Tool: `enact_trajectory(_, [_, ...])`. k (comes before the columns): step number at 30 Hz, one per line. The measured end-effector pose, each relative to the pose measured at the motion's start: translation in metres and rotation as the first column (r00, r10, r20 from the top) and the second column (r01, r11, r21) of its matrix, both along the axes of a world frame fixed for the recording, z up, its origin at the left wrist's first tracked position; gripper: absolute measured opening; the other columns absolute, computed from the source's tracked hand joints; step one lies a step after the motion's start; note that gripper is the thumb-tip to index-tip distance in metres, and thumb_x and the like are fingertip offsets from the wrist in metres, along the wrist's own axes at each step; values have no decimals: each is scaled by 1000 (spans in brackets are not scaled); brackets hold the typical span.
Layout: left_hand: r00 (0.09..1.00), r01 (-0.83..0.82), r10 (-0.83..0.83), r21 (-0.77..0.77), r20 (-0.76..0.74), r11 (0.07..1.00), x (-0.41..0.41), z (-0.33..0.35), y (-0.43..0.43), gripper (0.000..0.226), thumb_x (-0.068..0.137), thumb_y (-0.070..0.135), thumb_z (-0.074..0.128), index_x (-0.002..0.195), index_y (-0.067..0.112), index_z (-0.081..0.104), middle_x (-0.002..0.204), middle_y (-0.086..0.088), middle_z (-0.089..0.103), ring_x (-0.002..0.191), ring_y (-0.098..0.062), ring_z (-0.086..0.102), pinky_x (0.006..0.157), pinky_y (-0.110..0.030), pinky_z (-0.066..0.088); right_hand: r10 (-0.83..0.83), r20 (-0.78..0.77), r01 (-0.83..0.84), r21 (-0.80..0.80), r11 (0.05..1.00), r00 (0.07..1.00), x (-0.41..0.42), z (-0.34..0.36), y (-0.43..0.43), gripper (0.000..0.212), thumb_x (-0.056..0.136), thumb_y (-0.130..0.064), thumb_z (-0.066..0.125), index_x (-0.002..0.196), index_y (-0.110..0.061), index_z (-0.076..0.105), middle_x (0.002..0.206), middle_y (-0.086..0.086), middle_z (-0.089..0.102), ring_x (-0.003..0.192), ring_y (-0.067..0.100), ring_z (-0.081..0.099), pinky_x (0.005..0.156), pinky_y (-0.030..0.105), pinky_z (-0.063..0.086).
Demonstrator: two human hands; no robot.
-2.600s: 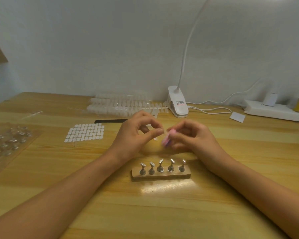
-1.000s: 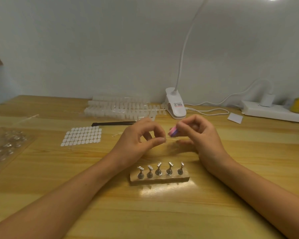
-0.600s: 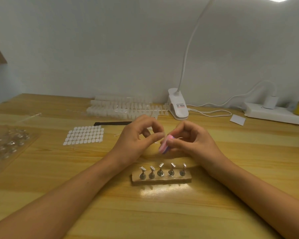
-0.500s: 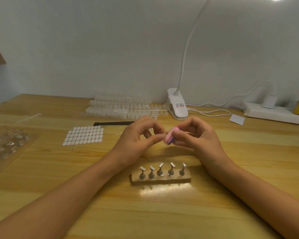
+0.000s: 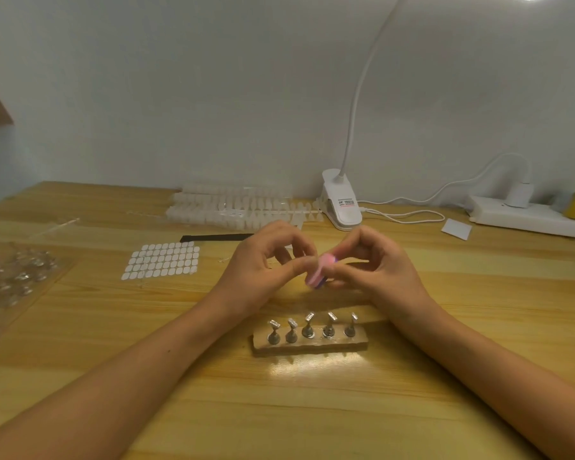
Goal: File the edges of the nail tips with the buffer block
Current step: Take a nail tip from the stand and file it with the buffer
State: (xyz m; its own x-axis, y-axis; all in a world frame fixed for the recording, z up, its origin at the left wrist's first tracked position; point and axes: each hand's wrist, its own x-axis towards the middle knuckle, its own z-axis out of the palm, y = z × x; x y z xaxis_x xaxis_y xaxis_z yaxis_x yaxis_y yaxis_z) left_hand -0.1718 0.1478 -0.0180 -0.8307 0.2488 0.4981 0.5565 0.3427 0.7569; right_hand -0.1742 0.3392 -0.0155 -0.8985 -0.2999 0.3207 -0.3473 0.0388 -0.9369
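Seemingly steadying a hidden nail tip, the left hand (image 5: 263, 273) pinches at nine o'clock of the buffer block (image 5: 319, 273), gripped by curled fingers of the right hand (image 5: 379, 272).

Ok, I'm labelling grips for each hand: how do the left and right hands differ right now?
The right hand grips the pink buffer block; the left hand holds no block. The left hand pinches thumb to forefinger, presumably on a nail tip too small to see; the right hand's fingers curl round the block. Both meet just behind the wooden stand.
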Motion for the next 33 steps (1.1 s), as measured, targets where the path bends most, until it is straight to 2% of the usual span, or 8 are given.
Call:
enact_trajectory(3, [1000, -5, 4, 15, 14, 1000, 1, 0, 0, 9, 78, 35, 66, 83, 28, 67, 91, 8, 59, 80, 2, 54, 71, -12, 45, -102, 66, 109, -118, 987, 993, -2, 0, 3, 31, 74, -22, 75, 94, -4, 58, 94, 6, 75, 85, 22, 75, 66, 23, 59])
enact_trajectory(7, [1000, -23, 23, 16, 15, 1000, 0, 0, 0, 3, 82, 22, 71, 84, 23, 68, 89, 8, 58, 79, 1, 54, 70, -12, 45, -2, 29, 3, -32, 999, 1000, -1, -1, 1, 29, 74, -18, 76, 91, -3, 58, 94, 10, 74, 87, 23, 75, 67, 25, 60])
enact_trajectory(10, [1000, -4, 4, 15, 25, 1000, 1, 0, 0, 3, 82, 22, 71, 84, 24, 69, 89, 8, 58, 78, 0, 54, 70, -12, 45, -115, 81, 127, -159, 979, 990, -5, 1, 6, 30, 77, -18, 73, 97, 0, 58, 95, 12, 75, 89, 27, 75, 70, 25, 60])
enact_trajectory(14, [999, -41, 41, 11, -7, 999, 0, 0, -1, 2, 83, 20, 71, 84, 20, 69, 87, 8, 58, 78, 0, 54, 70, -11, 44, 0, 37, 0, -8, 1000, 999, -2, -1, 2, 27, 74, -16, 76, 90, -3, 58, 94, 11, 74, 86, 24, 75, 67, 25, 60])
enact_trajectory(17, [999, -33, 33, -6, 2, 999, 1, 0, 0, 4, 83, 21, 71, 84, 24, 68, 87, 7, 58, 77, 1, 53, 70, -11, 44, -115, 50, 120, -128, 984, 992, -4, 0, 5, 25, 81, -15, 71, 96, -1, 57, 98, 14, 73, 89, 25, 75, 72, 27, 61])
enact_trajectory(21, [1000, -26, 26, 4, 16, 1000, 0, 0, 0, 3, 84, 23, 69, 85, 20, 69, 88, 7, 59, 79, 2, 53, 70, -11, 43, -19, 42, 19, 3, 1000, 999, -2, 0, 3, 29, 73, -17, 75, 91, -1, 58, 96, 16, 73, 87, 25, 75, 70, 28, 61])
enact_trajectory(24, [999, -21, 21, 1, 31, 1000, 0, 0, 0, 3, 82, 24, 70, 85, 24, 68, 88, 5, 60, 78, 3, 53, 69, -10, 43, -102, 43, 106, -93, 990, 994, -3, 0, 4, 28, 76, -17, 73, 94, -2, 58, 96, 14, 74, 87, 24, 75, 72, 27, 61])
enact_trajectory(33, [1000, -27, 27, -7, 9, 1000, 0, 0, 0, 7, 84, 19, 71, 84, 25, 68, 86, 8, 59, 77, 4, 53, 69, -9, 42, -80, 51, 83, -54, 995, 995, -4, 0, 6, 30, 77, -16, 73, 95, 2, 57, 97, 15, 73, 91, 26, 75, 77, 32, 62])
